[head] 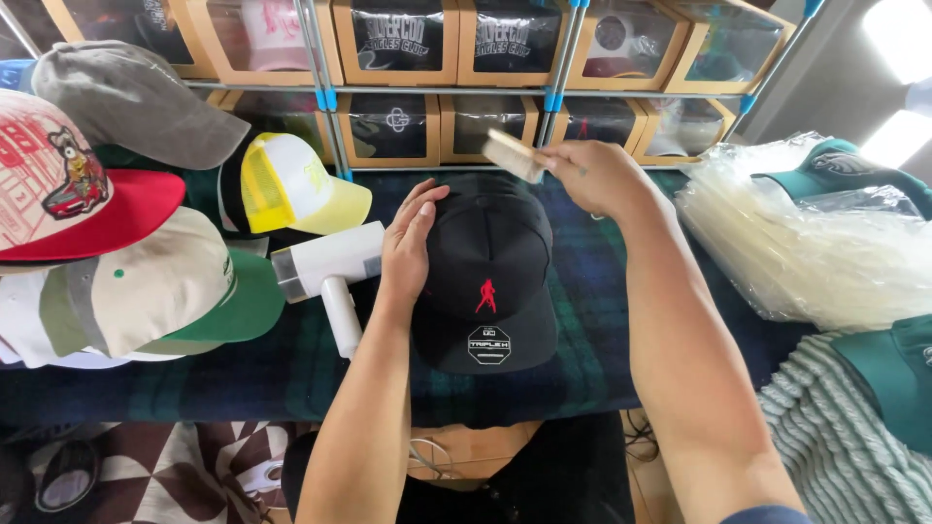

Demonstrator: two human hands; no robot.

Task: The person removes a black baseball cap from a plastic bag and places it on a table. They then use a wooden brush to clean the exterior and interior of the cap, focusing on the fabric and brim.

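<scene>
Two hands on black cap (488, 257): left hand (408, 238) flat against side edge, right hand (594, 175) with brush (512, 155) above.

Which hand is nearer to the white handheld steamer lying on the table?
Left. The left hand rests flat on the black cap, right beside the white steamer. The right hand holds a brush above the cap's far side.

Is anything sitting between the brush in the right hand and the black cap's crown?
Nothing visible. The brush in the right hand hovers just above the black cap; the left hand rests on the cap's left side, off the brush's path.
</scene>
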